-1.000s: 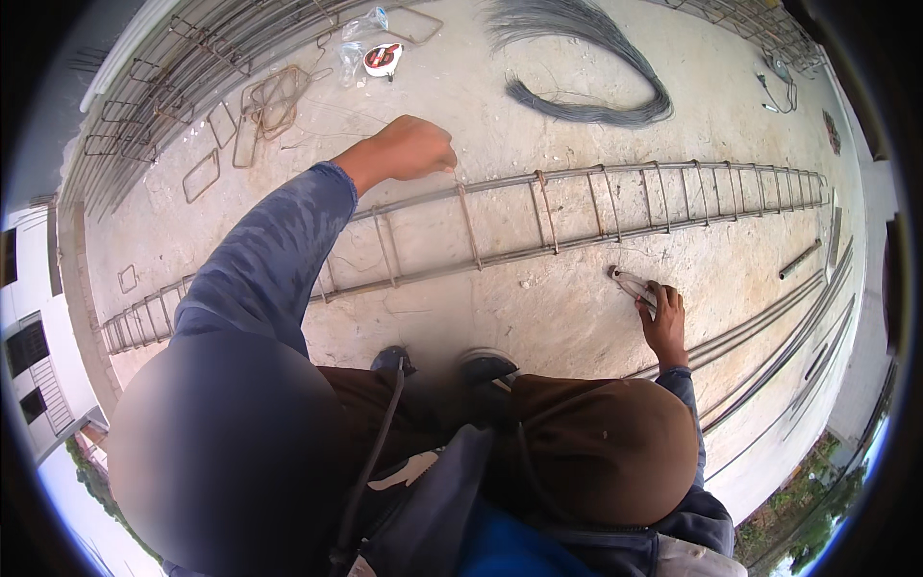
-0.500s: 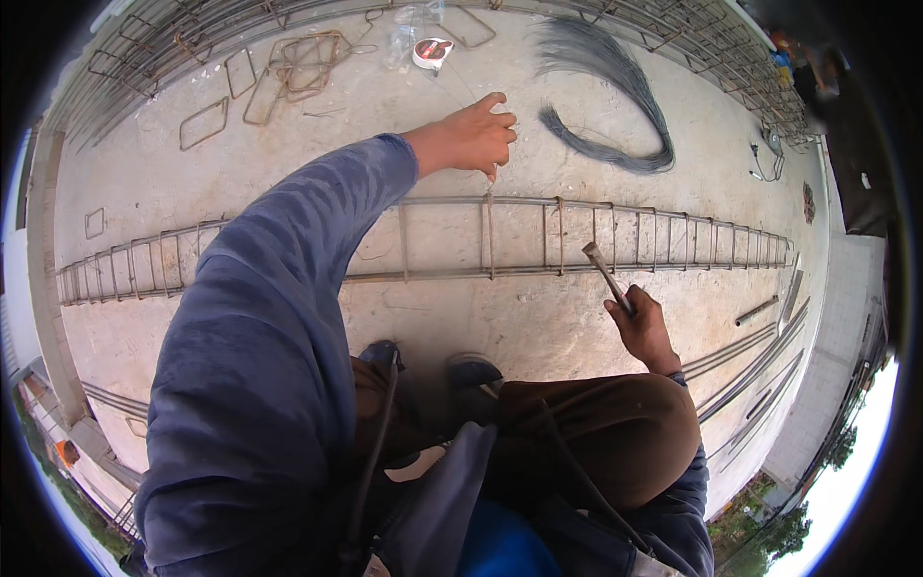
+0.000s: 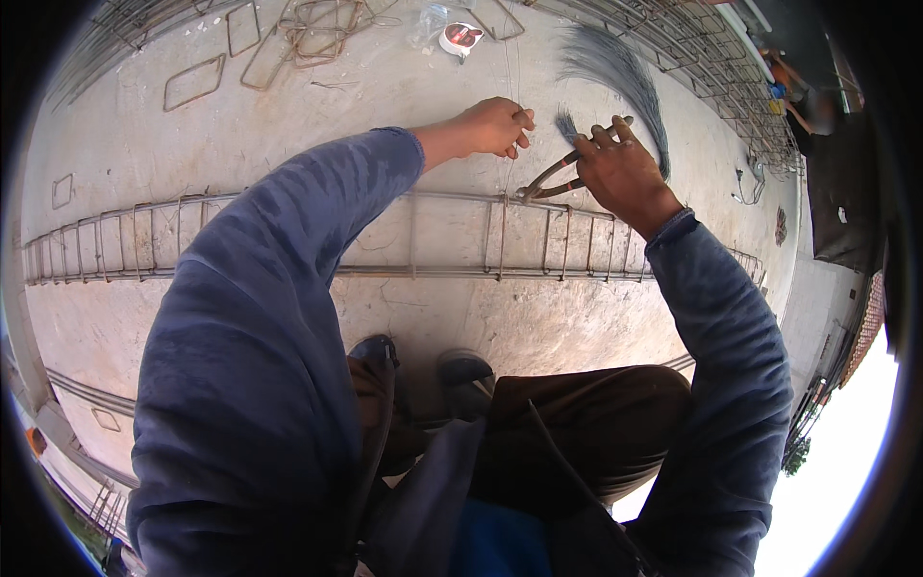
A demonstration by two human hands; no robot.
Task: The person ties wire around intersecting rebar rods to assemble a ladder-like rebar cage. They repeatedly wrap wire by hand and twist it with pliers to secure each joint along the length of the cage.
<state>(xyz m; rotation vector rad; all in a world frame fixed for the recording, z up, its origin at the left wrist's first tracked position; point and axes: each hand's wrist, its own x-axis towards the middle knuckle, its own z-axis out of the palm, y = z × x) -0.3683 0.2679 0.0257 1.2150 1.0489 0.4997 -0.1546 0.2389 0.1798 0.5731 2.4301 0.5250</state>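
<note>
A long ladder-like rebar cage (image 3: pixel 452 272) lies across the concrete floor in front of my feet. My right hand (image 3: pixel 625 173) grips the handles of a pair of pincers (image 3: pixel 528 192); their jaws are at the cage's far bar, beside a crosspiece. Left of the pincers and a little beyond that bar is my left hand (image 3: pixel 497 127), its fingers pinched together on a thin tie wire (image 3: pixel 508 175). The wire runs down toward the jaws and up past the hand. Whether the jaws have closed on it is too small to tell.
Beyond my right hand lies a bundle of tie wire (image 3: pixel 625 72). A tape measure (image 3: pixel 461 38) sits by a clear plastic bag (image 3: pixel 430 24). Bent rebar stirrups (image 3: pixel 194 67) lie at the far left. More rebar cages (image 3: pixel 707 72) line the far right, near another person (image 3: pixel 796 91).
My right hand has risen from beside my knee to the cage's far bar, bringing the pincers beside my left hand. The left hand's spread fingers have drawn together.
</note>
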